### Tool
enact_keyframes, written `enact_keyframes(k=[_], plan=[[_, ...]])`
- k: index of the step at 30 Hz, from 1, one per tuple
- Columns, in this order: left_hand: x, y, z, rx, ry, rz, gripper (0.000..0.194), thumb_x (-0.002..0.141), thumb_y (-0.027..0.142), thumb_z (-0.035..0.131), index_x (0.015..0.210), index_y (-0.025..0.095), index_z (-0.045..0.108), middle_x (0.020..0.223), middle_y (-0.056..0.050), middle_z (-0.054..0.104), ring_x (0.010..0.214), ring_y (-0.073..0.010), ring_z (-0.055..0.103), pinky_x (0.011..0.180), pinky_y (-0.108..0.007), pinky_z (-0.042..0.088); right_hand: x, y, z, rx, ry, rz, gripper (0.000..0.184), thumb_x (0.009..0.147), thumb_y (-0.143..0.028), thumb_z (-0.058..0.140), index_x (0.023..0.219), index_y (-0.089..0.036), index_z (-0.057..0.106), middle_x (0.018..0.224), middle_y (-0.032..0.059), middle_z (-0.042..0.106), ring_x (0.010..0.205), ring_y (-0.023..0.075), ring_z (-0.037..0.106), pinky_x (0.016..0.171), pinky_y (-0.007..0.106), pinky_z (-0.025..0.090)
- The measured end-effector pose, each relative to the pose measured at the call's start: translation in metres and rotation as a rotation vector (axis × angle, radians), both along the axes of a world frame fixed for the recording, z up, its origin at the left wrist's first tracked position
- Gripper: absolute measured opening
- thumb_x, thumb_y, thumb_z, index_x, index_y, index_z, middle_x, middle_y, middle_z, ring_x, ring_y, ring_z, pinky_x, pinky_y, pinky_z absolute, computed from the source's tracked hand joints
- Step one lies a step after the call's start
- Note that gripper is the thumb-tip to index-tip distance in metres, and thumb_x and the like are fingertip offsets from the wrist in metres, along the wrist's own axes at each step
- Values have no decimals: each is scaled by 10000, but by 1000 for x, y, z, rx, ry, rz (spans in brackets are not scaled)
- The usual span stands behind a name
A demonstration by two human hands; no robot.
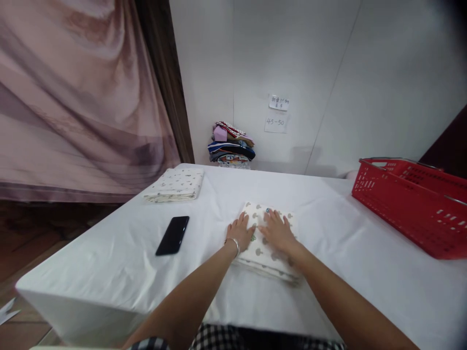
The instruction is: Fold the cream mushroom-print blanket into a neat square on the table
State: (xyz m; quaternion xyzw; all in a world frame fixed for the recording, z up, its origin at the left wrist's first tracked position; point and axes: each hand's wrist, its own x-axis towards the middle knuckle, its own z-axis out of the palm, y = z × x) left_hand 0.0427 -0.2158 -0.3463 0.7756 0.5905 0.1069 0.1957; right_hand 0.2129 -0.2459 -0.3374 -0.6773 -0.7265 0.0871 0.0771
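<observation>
A folded white cloth with a grey tree-like print (260, 252) lies in front of me near the table's front edge. My left hand (240, 232), with a silver bracelet at the wrist, rests on its left side with fingers spread. Flat on the upper right part of the same cloth lies my right hand (278, 232), its fingers stretched out. Neither hand grips anything. Several layers show along the cloth's near edge.
On the white-covered table (321, 218) are a black phone (172, 236) and another folded printed cloth (175, 184) at left. A red basket (408, 204) stands at right. Folded fabrics (232, 146) are stacked by the wall, near paper notes (276, 123). A pink curtain (80, 87) hangs at left.
</observation>
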Motion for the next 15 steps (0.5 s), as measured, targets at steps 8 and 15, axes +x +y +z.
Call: enact_keyframes(k=[8,15], plan=[[1,0,0,6,-3,8,561,865,526,279,1396,346,261,1522,36,130,1346,-252,241,1081,-459,206,-14,-25,-1,-102,55,100,605,892,-516,279,1390,-178,342,1504,91,181,1383,245,109,1094,447,36],[-4,4,-8,52,-53,25,539,874,502,307,1383,327,290,1515,2,170,1319,-244,308,1068,-420,243,23,-54,-7,19,255,-208,615,855,-492,387,1384,-181,348,1488,100,230,1379,265,126,1093,460,127]])
